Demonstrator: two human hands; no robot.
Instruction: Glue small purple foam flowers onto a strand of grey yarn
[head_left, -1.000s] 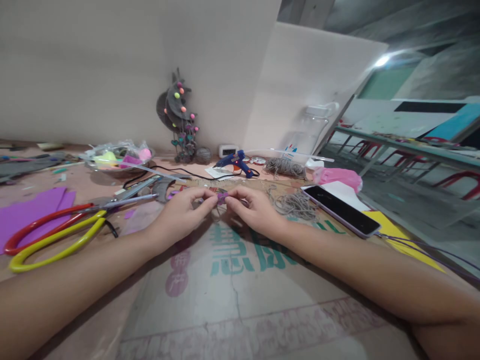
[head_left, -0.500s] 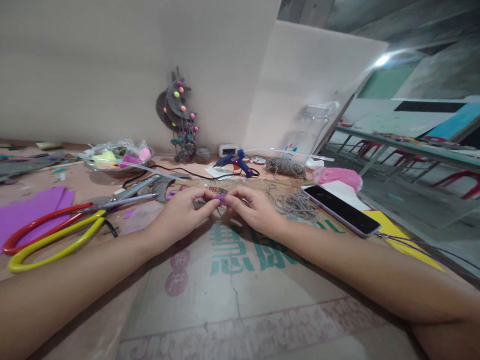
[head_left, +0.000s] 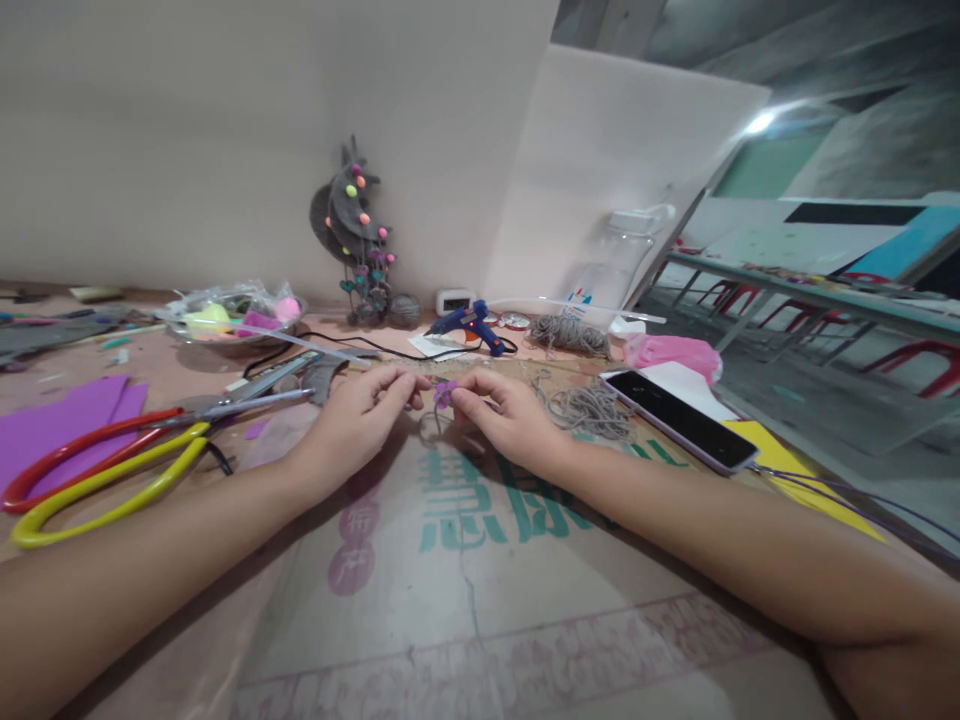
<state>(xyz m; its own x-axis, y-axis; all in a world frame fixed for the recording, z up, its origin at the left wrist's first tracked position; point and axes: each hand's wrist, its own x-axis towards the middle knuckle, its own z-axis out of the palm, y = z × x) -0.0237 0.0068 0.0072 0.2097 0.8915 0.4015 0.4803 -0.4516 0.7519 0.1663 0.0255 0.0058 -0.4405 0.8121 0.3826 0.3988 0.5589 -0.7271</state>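
My left hand (head_left: pixel 358 418) and my right hand (head_left: pixel 508 415) meet over the cardboard sheet (head_left: pixel 480 560) at the middle of the table. Between their fingertips is a small purple flower-shaped piece (head_left: pixel 444 393) with a thin grey string loop hanging below it. My right hand pinches the purple piece with thumb and forefinger. The fingers of my left hand are curled and pinched close to its left side, seemingly on the string. A heap of grey twine (head_left: pixel 592 408) lies just right of my right hand.
Red and yellow-handled scissors (head_left: pixel 112 465) and purple foam sheets (head_left: pixel 64 410) lie at left. A blue glue gun (head_left: pixel 471 325), a phone (head_left: pixel 682 418), a pink bag (head_left: pixel 675 352), a bowl of pompoms (head_left: pixel 236 315) and a grey moon ornament (head_left: pixel 356 235) stand further back.
My hands have drawn slightly apart, so the purple piece now shows openly between the fingertips. My left fingers have stretched out a little.
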